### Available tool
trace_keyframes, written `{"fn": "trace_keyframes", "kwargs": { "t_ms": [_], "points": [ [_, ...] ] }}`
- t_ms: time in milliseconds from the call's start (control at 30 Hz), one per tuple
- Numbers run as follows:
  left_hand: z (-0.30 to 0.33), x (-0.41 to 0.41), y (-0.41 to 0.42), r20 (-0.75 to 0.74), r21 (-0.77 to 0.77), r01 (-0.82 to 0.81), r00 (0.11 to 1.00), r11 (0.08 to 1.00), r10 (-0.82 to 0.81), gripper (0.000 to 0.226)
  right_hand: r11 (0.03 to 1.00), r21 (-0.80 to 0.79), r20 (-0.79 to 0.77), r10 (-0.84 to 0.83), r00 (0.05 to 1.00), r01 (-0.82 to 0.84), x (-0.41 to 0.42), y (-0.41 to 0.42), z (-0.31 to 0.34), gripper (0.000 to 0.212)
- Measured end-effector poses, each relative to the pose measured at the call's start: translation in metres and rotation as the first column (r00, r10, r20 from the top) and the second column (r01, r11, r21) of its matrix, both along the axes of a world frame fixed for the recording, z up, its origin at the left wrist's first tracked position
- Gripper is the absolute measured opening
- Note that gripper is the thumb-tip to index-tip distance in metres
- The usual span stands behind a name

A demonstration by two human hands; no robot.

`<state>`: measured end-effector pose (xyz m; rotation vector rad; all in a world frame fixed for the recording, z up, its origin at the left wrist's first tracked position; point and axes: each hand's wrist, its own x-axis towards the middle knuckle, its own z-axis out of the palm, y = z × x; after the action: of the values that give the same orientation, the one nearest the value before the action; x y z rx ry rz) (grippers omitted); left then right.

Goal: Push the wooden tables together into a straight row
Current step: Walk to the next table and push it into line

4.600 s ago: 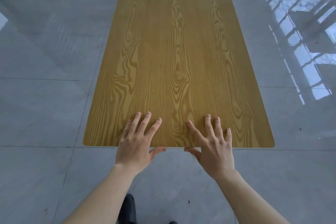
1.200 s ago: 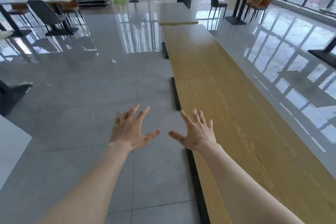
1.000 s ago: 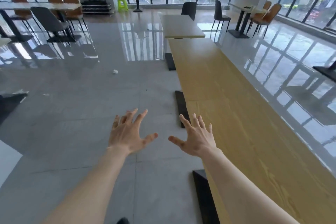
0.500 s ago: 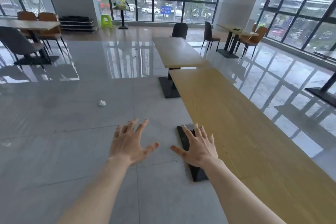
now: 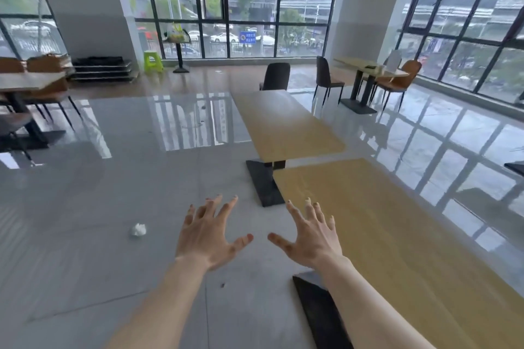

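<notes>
A long wooden table (image 5: pixel 397 235) runs along my right side, its black base (image 5: pixel 320 312) showing below my right forearm. Beyond it stands a second wooden table (image 5: pixel 283 125), offset to the left, with a narrow gap between the two tops and its black foot (image 5: pixel 262 183) on the floor. My left hand (image 5: pixel 209 232) is spread open in the air over the grey floor. My right hand (image 5: pixel 310 232) is also spread open, hovering at the left edge of the near table. Neither hand touches a table.
A crumpled white scrap (image 5: pixel 138 229) lies on the glossy floor to the left. Dark chairs (image 5: pixel 276 76) stand behind the far table. More tables with orange chairs (image 5: pixel 399 79) stand far right and far left (image 5: pixel 31 79). A green stool (image 5: pixel 153 61) is by the windows.
The view has moved forward along the row and lifted, so the far offset table is nearer. Both hands stay open and raised, off the tabletop they rested on earlier.
</notes>
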<state>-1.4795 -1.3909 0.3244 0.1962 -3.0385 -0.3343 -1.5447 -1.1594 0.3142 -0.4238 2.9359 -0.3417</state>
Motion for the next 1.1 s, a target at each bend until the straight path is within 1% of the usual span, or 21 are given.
{"fn": "trace_keyframes", "kwargs": {
  "t_ms": [167, 333, 467, 567, 700, 900, 1100],
  "points": [
    [-0.011, -0.159, -0.083, -0.019, 0.001, 0.014, 1.0, 1.0, -0.014, 0.095, 1.0, 0.014, -0.021, 0.006, 1.0, -0.005, -0.152, -0.082, -0.004, 0.099],
    [-0.029, -0.319, -0.185, -0.012, 0.019, 0.03, 0.999, 0.999, -0.03, 0.095, 0.999, 0.046, -0.03, -0.018, 0.999, 0.02, -0.309, -0.181, -0.019, 0.099],
    [-0.021, -0.446, -0.269, -0.01, 0.029, 0.041, 0.999, 0.999, -0.04, 0.096, 0.998, 0.038, -0.006, -0.05, 0.999, 0.05, -0.431, -0.261, -0.009, 0.1],
    [-0.012, -0.533, -0.323, -0.002, 0.024, 0.053, 0.999, 0.998, -0.053, 0.097, 0.998, 0.038, -0.009, -0.044, 0.999, 0.044, -0.516, -0.31, 0.003, 0.1],
    [-0.01, -0.652, -0.38, -0.004, 0.009, 0.073, 0.997, 0.997, -0.073, 0.097, 0.998, 0.011, -0.017, -0.068, 0.998, 0.069, -0.634, -0.366, -0.002, 0.101],
    [-0.032, -0.854, -0.448, 0.028, -0.008, 0.095, 0.995, 0.995, -0.095, 0.095, 0.994, -0.024, 0.012, -0.103, 0.995, 0.104, -0.834, -0.435, -0.038, 0.102],
    [-0.008, -1.062, -0.501, 0.058, -0.01, 0.094, 0.994, 0.996, -0.093, 0.095, 0.994, -0.04, 0.037, -0.101, 0.994, 0.103, -1.043, -0.5, -0.028, 0.101]
  ]
}}
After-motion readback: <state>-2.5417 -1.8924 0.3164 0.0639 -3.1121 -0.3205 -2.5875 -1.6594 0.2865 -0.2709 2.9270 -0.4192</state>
